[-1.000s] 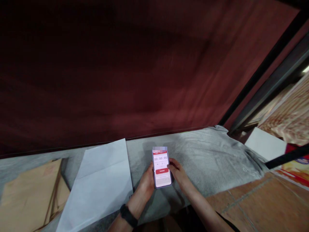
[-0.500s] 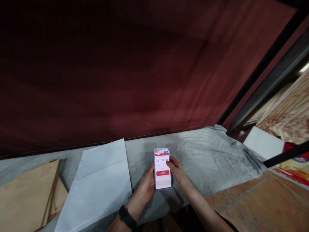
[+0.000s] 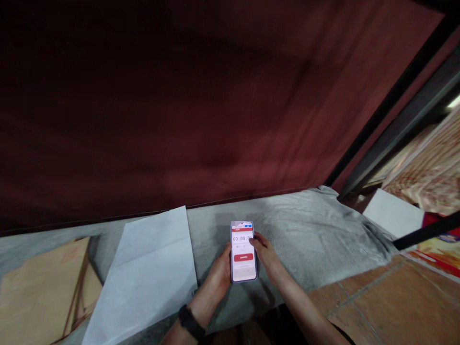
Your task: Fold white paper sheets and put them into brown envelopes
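Note:
A smartphone (image 3: 243,268) is held upright between my two hands, its lit screen facing me. On the screen are a timer reading about 00:00:01 and a red button. My left hand (image 3: 220,273) grips the phone's left edge; its fingers behind the phone are hidden. My right hand (image 3: 264,251) closes on the upper right edge, the thumb lying over the screen beside the timer digits. A dark band (image 3: 190,323) circles my left wrist. Below the phone is a grey cloth-covered surface (image 3: 287,230).
White paper sheets (image 3: 151,268) lie left of my hands, with brown paper bags or envelopes (image 3: 39,292) further left. A dark red fabric wall (image 3: 215,120) rises behind. To the right are a dark metal frame (image 3: 388,108), a white box (image 3: 393,213) and a tiled floor (image 3: 381,297).
The timer on the phone has gone from 00:00:00 to about 00:00:01. Phone and hands have shifted very slightly right in view; the grip looks the same.

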Motion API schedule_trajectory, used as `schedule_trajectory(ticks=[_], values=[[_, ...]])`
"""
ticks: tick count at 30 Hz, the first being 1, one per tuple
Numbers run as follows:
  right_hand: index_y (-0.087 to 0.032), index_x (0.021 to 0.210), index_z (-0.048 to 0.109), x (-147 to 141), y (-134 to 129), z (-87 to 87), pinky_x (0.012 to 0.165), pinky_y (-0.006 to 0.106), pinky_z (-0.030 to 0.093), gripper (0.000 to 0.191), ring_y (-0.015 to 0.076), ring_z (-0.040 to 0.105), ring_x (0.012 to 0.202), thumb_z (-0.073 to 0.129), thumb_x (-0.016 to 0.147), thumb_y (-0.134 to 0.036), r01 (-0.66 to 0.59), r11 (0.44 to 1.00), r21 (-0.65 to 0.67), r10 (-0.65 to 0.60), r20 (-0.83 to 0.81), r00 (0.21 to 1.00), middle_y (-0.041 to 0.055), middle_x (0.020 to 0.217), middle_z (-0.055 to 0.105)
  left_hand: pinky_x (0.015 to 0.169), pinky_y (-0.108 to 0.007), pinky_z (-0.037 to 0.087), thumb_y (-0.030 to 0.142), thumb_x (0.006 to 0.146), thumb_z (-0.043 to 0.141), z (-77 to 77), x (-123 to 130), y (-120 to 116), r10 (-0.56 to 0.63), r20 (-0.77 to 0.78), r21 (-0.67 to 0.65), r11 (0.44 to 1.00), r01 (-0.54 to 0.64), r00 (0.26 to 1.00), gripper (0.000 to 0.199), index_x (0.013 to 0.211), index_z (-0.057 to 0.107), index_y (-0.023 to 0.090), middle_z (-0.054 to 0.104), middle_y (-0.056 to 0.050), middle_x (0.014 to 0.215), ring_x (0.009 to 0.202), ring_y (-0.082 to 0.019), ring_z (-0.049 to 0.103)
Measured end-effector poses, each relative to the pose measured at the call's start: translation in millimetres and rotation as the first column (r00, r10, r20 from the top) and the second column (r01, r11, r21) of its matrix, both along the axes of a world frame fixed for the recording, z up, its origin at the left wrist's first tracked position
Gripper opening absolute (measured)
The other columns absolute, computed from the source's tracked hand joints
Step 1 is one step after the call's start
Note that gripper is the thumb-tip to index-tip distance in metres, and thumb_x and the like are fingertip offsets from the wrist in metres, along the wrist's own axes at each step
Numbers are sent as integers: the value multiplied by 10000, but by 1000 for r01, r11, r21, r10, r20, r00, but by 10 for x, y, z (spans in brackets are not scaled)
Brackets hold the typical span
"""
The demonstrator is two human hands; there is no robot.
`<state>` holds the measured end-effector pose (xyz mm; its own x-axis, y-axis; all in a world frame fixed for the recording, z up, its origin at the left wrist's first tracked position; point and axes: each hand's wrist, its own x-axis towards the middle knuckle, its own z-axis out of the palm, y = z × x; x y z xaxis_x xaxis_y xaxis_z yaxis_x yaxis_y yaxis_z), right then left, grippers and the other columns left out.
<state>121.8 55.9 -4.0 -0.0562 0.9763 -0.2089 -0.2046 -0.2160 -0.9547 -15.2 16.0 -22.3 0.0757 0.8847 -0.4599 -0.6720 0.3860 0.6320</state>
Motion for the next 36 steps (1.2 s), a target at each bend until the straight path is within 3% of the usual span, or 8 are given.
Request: schedule_trajectory(ticks=[8,15,22,30,36], values=[[-232,1040,634,-92,41,122,737,340,522,469,219,669,780,764,661,-475,27,999,21,-26,-54,998,12,843,726,810,-339,558,480,893,669,-47,32,2,-7,-38,12,1000,7,999,418,1111,719,127,771,-112,1043,876,-237,734],[-259,1016,580,-210,134,144,685,302,518,440,191,665,756,762,663,-447,121,993,0,-121,-20,992,-24,839,702,857,-345,550,499,898,657,-3,46,-6,15,-18,27,1000,-14,1000,443,1124,727,124,760,-129,1115,891,-239,733],[-255,926,604,-178,154,202,707,300,508,332,218,699,804,708,700,-474,72,996,-52,-78,-130,988,-16,766,725,802,-346,559,495,939,590,-128,38,36,8,-46,-33,999,-10,999,444,1116,715,107,769,-128,1047,835,-238,734],[-193,859,718,45,56,91,860,362,500,412,249,699,895,624,800,-590,-66,994,-82,65,-14,998,72,907,767,801,-350,561,473,855,708,43,22,54,23,34,-10,1000,-22,999,407,1045,734,113,779,-102,926,795,-236,731],[-199,908,723,64,-53,40,837,384,528,423,272,701,927,686,787,-602,-154,985,-73,143,-135,980,63,894,771,783,-353,587,430,903,654,35,81,106,84,26,-63,995,-82,996,328,965,731,118,780,-96,883,776,-233,739]])
